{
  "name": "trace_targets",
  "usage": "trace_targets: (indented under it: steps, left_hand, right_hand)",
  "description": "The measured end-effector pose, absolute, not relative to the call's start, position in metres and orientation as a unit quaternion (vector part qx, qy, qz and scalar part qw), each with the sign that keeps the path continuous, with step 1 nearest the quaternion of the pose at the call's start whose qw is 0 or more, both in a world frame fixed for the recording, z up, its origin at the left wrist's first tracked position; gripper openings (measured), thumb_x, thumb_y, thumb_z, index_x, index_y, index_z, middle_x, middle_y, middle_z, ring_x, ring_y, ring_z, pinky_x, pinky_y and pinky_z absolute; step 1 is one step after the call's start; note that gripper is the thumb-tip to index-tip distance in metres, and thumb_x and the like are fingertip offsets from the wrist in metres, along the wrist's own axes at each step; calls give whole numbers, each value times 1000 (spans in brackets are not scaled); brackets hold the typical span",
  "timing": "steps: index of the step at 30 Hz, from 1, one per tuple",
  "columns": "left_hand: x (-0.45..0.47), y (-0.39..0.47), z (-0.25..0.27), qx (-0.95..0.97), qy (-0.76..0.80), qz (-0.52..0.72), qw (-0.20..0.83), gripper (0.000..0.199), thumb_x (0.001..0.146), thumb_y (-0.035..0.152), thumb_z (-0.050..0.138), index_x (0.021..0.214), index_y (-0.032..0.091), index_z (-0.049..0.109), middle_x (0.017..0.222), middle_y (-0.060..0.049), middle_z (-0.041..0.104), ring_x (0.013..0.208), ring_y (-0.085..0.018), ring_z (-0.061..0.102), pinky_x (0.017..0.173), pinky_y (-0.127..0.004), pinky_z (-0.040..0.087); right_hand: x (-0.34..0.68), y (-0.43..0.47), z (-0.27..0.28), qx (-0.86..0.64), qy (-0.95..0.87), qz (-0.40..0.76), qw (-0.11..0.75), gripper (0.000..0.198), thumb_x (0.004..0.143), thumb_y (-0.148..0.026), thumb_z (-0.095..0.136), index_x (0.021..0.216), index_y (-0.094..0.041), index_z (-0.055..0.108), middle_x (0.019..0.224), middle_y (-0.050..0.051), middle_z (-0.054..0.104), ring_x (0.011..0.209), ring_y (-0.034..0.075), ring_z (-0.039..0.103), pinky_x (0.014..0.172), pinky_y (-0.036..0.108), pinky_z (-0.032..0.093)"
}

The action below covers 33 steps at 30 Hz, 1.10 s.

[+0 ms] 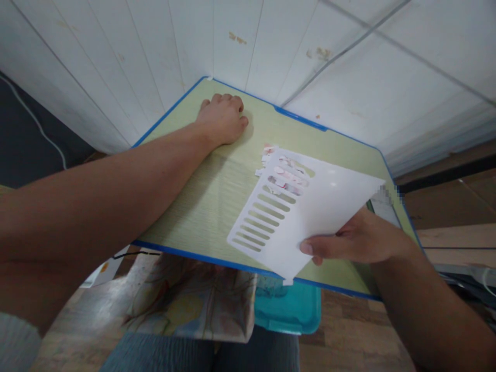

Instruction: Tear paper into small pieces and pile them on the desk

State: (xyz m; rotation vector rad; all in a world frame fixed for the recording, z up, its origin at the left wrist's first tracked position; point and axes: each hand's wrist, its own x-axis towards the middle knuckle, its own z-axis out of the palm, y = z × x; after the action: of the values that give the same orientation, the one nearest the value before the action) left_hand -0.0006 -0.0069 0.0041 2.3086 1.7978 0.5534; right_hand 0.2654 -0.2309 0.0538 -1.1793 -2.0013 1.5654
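My right hand (352,237) grips the lower right edge of a thin white sheet with a row of rounded slots (323,201), its thumb on top and fingers underneath. The sheet is held at a slant over the pale green tabletop (209,206). Pinkish-white paper pieces (267,152) stick out past its upper left corner and show through several slots. My left hand (222,118) rests near the tabletop's far left part, apart from the sheet. Its fingers are curled under, so whatever they may hold is hidden.
A raised blue rim (302,120) edges the tabletop, which stands against a white panelled wall (248,46) with a grey cable (349,49). Below the front edge are a patterned cloth (194,310) and a turquoise plastic container (289,312). Brown boxes (453,206) stand at the right.
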Motion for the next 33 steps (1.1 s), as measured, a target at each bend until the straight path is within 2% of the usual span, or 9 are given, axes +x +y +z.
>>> trace_targets:
  steps: [3, 7, 11, 15, 20, 26, 33]
  left_hand:
    - [-1, -6, 3, 776, 596, 188, 81, 57, 112, 36, 54, 162, 17, 73, 176, -20, 65, 165, -42, 54, 141, -65, 40]
    - [0, -7, 2, 781, 595, 180, 63, 57, 114, 36, 53, 162, 12, 72, 174, -22, 67, 164, -42, 56, 139, -63, 44]
    - [0, -8, 3, 782, 594, 182, 55, 55, 115, 34, 54, 161, 11, 72, 173, -22, 68, 164, -43, 58, 138, -64, 45]
    - [1, -8, 4, 778, 598, 181, 63, 53, 114, 35, 56, 161, 18, 74, 174, -19, 68, 165, -42, 57, 139, -64, 44]
    - [1, -10, 4, 780, 596, 183, 63, 54, 114, 34, 54, 161, 15, 73, 173, -22, 67, 164, -42, 56, 138, -63, 44]
    - [1, -6, -1, 773, 598, 199, 71, 51, 114, 37, 56, 161, 24, 74, 173, -14, 69, 164, -38, 55, 138, -59, 43]
    - [2, -9, 1, 779, 593, 191, 63, 57, 114, 32, 54, 164, 13, 71, 176, -22, 66, 166, -42, 56, 139, -65, 43]
  right_hand:
    - [261, -229, 48, -447, -680, 528, 244, 30, 98, -46, 100, 85, -24, 83, 71, 2, 84, 54, 21, 78, 48, 28, 65]
    - [252, -226, 40, -472, -678, 434, 358, 42, 102, -52, 97, 74, -25, 80, 65, 1, 79, 54, 21, 75, 52, 31, 67]
    - [240, -228, 39, -494, -702, 382, 342, 48, 104, -56, 95, 69, -27, 79, 62, 3, 79, 57, 23, 77, 56, 33, 69]
    - [232, -232, 39, -511, -700, 397, 303, 51, 103, -61, 95, 68, -27, 78, 64, 4, 81, 56, 23, 78, 54, 33, 68]
    - [227, -235, 36, -498, -713, 397, 295, 48, 106, -56, 91, 70, -27, 80, 63, 3, 81, 53, 22, 76, 52, 31, 65]
    - [223, -240, 38, -487, -733, 383, 281, 47, 108, -51, 89, 68, -28, 79, 65, 3, 81, 57, 23, 78, 57, 34, 68]
    - [222, -243, 41, -468, -763, 341, 286, 45, 112, -46, 85, 69, -30, 81, 68, 1, 84, 63, 24, 82, 70, 36, 73]
